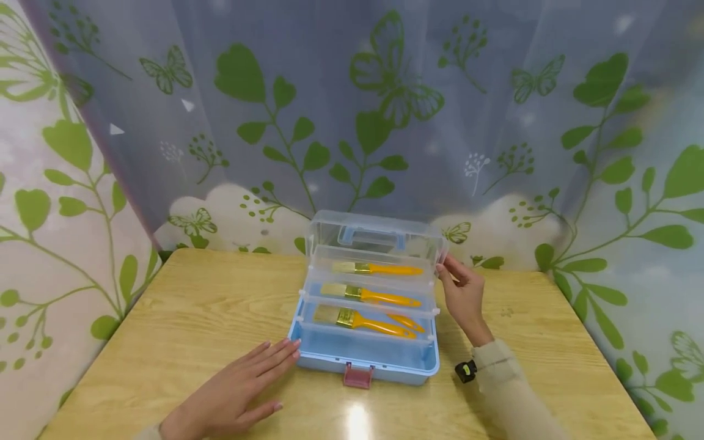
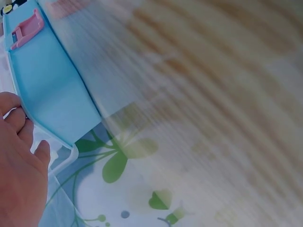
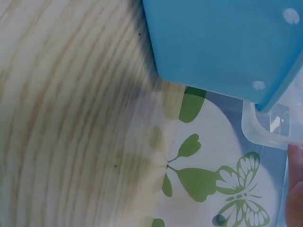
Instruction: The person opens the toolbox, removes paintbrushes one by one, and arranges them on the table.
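A light-blue storage box (image 1: 396, 374) stands on the table with its clear lid (image 1: 379, 221) raised and its stepped trays spread out. Yellow-handled paintbrushes lie in the trays: one on the top tier (image 1: 396, 270), one on the middle (image 1: 387, 298), and a wide brush (image 1: 379, 325) beside a partly hidden one (image 1: 406, 322) on the lowest. My right hand (image 1: 464, 296) pinches the lid's right edge between thumb and fingers. At the box's front left corner, my left hand (image 1: 242, 382) touches the rim with outstretched fingers. A pink latch (image 1: 357, 376) hangs at the front.
The wooden table (image 1: 209, 305) reaches back to a curtain (image 1: 308, 91) printed with leaves and butterflies, which also hangs at both sides. A small dark device (image 1: 466, 370) is strapped to the right wrist. Light glares on the table before the box.
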The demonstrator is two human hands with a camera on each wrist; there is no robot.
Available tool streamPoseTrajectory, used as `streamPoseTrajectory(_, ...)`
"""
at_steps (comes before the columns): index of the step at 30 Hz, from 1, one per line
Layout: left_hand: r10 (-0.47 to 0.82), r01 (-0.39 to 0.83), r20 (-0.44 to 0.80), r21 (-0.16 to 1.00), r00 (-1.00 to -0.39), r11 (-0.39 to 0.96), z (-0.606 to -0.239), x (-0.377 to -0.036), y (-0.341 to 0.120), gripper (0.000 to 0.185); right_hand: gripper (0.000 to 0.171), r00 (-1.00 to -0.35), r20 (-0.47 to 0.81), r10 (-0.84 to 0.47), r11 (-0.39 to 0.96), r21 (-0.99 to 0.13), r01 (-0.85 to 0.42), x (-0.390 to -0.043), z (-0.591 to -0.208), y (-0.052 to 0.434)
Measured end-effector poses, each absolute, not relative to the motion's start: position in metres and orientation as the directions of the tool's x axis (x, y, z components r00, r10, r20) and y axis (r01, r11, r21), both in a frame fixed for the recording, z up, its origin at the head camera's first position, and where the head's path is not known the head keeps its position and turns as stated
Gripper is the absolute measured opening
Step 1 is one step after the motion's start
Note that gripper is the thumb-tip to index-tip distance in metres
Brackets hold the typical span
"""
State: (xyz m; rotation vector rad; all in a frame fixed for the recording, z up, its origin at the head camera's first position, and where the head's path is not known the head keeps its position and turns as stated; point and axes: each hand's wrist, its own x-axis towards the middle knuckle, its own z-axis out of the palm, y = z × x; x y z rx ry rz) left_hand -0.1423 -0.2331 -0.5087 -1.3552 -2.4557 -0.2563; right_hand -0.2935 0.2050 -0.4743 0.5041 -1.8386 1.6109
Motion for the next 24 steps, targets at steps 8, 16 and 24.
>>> streamPoseTrajectory(8, 0.783, 0.846, 0.377, 0.002, -0.494, 0.533, -0.5102, -0.1434, -0.2344, 0.077, 0.034, -0.747, 0.658, 0.094, 0.153, -0.751, -0.642, -0.2972, -0.4748, 0.2049)
streamPoseTrajectory(16, 0.775, 0.848, 0.406, -0.001, -0.484, 0.53, -0.5096, -0.144, -0.2339, 0.078, 0.033, -0.764, 0.639, 0.085, 0.136, -0.767, -0.627, -0.3004, -0.4731, 0.2058)
streamPoseTrajectory(24, 0.779, 0.841, 0.368, 0.019, -0.508, 0.54, -0.5097, -0.1427, -0.2323, 0.079, 0.038, -0.791, 0.611, 0.025, 0.174, -0.782, -0.599, -0.3, -0.4753, 0.2135)
